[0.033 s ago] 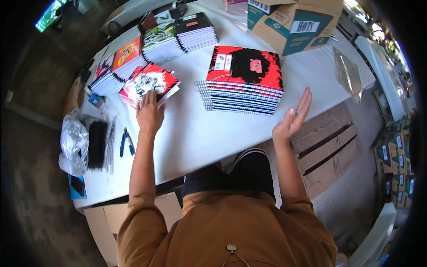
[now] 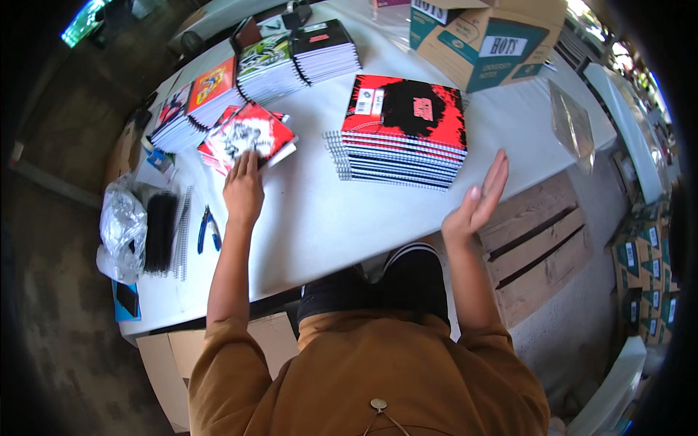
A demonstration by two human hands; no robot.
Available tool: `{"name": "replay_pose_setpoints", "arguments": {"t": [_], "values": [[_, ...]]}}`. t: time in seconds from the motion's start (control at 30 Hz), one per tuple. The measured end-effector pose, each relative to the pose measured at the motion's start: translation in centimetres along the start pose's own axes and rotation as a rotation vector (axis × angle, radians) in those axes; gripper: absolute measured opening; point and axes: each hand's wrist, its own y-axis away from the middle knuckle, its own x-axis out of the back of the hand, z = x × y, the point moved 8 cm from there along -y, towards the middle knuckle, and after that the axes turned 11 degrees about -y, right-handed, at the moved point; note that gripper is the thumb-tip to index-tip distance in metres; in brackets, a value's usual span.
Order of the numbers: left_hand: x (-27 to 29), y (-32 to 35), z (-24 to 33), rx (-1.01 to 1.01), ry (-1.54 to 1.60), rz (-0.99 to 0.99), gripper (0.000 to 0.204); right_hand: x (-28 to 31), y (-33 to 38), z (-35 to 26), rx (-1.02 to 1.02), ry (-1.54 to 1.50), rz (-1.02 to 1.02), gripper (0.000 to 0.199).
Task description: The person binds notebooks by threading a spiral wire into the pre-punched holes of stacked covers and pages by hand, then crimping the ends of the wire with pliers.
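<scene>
- Left hand (image 2: 243,195): I lay my fingertips on the near side of the loose pile of red, white and black illustrated paper covers (image 2: 251,134). Whether thumb and fingers pinch a sheet, I cannot tell.
- Position of the covers: directly beyond my left fingertips, left of centre on the white-topped work table (image 2: 313,232). The left hand is the nearer one; the right is well apart.
- Orientation: the pile is askew, its top piece turned with one corner pointing away from me. My fingers partly hide it, so its long axis is uncertain.
- Right hand (image 2: 474,207): empty, raised, fingers extended together, thumb apart. It is near the right corner of the tall stack of red-and-black spiral notebooks (image 2: 403,131).
- Stack alignment: wire-bound edges face me; the long axis runs left to right.
- Left forearm clearance: the blue-and-black handled pliers (image 2: 209,229) lie just beside it, untouched.
</scene>
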Motion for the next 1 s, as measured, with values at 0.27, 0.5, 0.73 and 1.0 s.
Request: {"name": "replay_pose_setpoints", "arguments": {"t": [0.27, 0.5, 0.73, 1.0], "values": [[17.2, 2.5, 1.2, -0.084, 1.303, -0.428, 0.018, -9.9, 15.5, -0.9, -2.061, -1.423, -0.314, 0.045], [10.4, 5.9, 0.5, 0.494, 1.974, -0.29, 0.051, -9.9, 8.7, 0.3, -1.15, -0.703, -0.576, 0.014], [-1.7, 11.0, 6.2, 0.821, 1.653, -0.408, 0.034, -9.3, 11.1, 3.8, -0.887, -0.358, -0.775, 0.018], [-1.3, 9.8, 2.7, 0.194, 0.467, -0.622, 0.035, -7.8, 12.5, 5.3, -1.042, -0.426, -0.749, 0.016]]}}
